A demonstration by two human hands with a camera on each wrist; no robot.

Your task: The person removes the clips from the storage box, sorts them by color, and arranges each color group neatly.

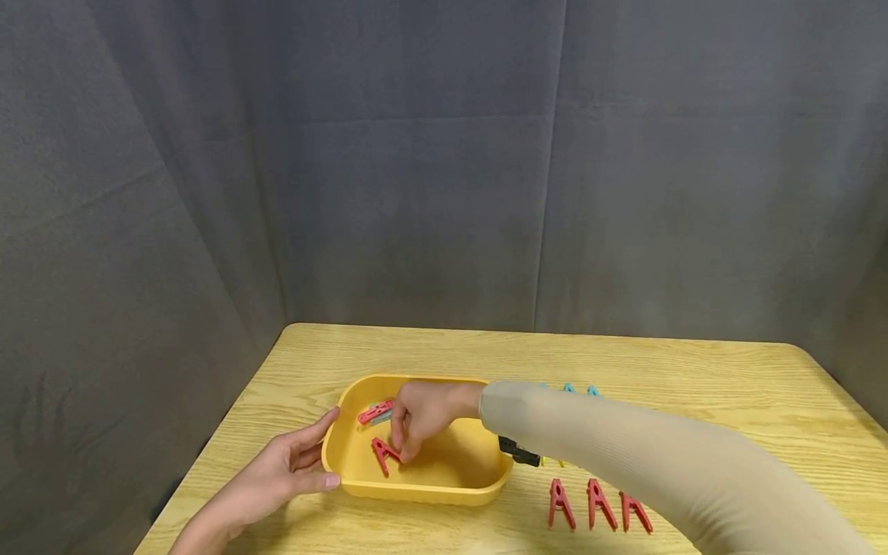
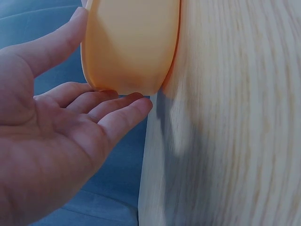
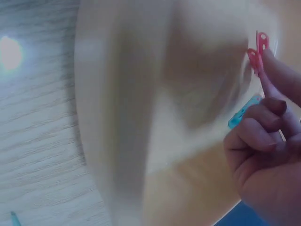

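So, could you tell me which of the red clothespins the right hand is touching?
The red clothespin on the floor of the yellow tub: the right hand's fingers are on it. Another red one lies deeper in the tub; three more stand outside on the table.

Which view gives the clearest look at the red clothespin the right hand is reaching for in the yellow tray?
The head view: the red clothespin lies whole on the yellow tray floor, at the right hand fingertips. The right wrist view shows only its blurred red tip by the fingers. The left wrist view shows only the tray's outside wall.
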